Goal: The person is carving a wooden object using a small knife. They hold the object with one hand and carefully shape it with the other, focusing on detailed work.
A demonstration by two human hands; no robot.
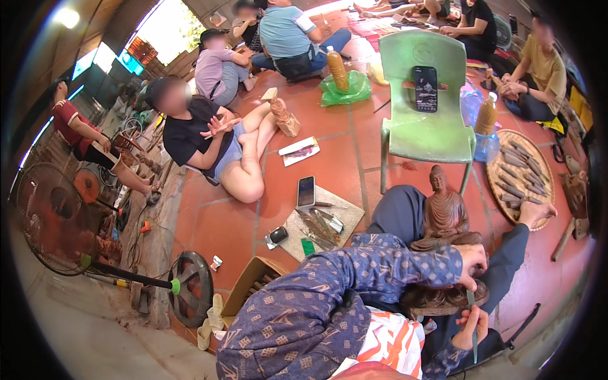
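A brown wooden seated Buddha statue (445, 212) leans against my legs, its carved lower part (443, 299) partly covered by my left sleeve. My left hand (472, 261) reaches over the statue, fingers bent and closed at the upper end of a thin carving tool (474, 345). Below it, my right hand (472, 324) is wrapped round that long, narrow, grey-green tool, which stands nearly upright at the statue's right side. Where the tool's tip meets the wood is hidden by my left fingers.
A green plastic chair (427, 136) holding a phone stands ahead. To the right, a round woven tray (543, 161) carries several carving tools. More tools lie on a board (345, 202) at left, near a cardboard box (244, 285) and standing fan (54, 218). Other people sit around.
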